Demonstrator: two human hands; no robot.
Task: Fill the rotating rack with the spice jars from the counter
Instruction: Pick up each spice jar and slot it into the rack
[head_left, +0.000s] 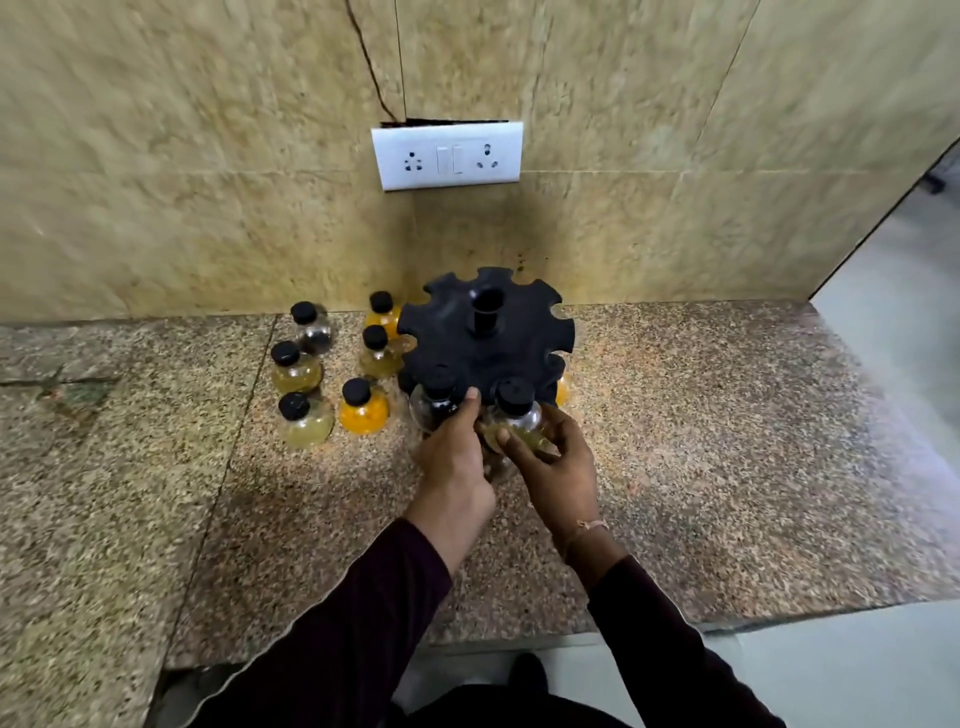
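Both hands are at the black rotating rack on the granite counter. The left hand pinches a dark-filled jar and the right hand curls round a yellowish jar, both in front slots. Six spice jars stand left of the rack

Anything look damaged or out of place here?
Yes: a dark crack runs down the wall to the socket plate, which sits askew with a gap along its top edge. The jars on the counter stand upright, nothing spilled.

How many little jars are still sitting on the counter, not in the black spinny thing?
6, all left of the rack: a far pair, a middle pair and a near pair. The rack may hide more.
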